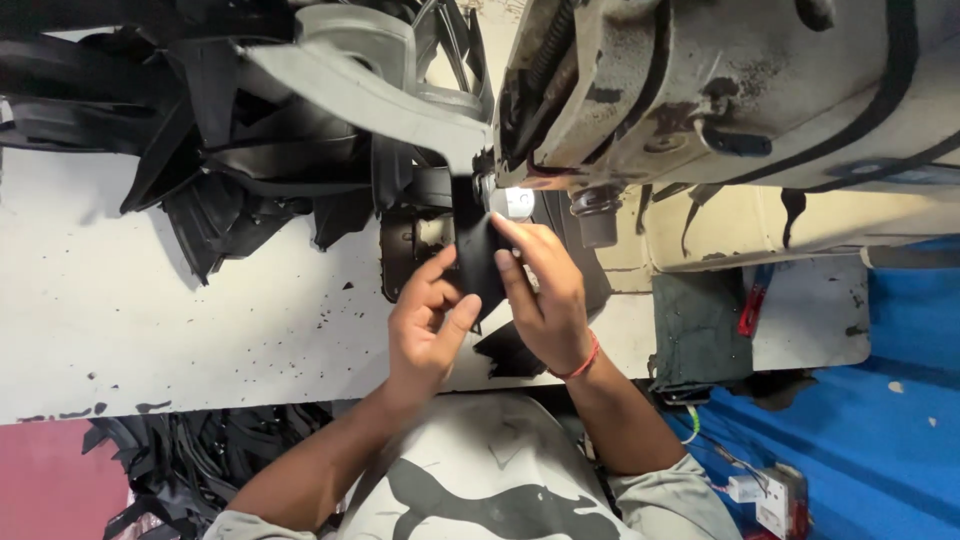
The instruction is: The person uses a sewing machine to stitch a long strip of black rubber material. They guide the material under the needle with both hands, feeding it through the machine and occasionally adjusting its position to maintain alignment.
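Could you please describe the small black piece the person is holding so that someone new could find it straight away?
Start at the big, worn cream sewing machine at the top right and follow its head down to the needle area above the white table. There, the left hand and right hand pinch a small flat black piece of material. Unlike the heap of black pieces on the left, it alone is held in fingers.

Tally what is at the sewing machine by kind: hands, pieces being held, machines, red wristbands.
Hands: 2, left hand and right hand
Black piece held under the needle: 1
Sewing machine: 1
Red wristband: 1
Total: 5
The heap of black cut pieces is too tangled to count.
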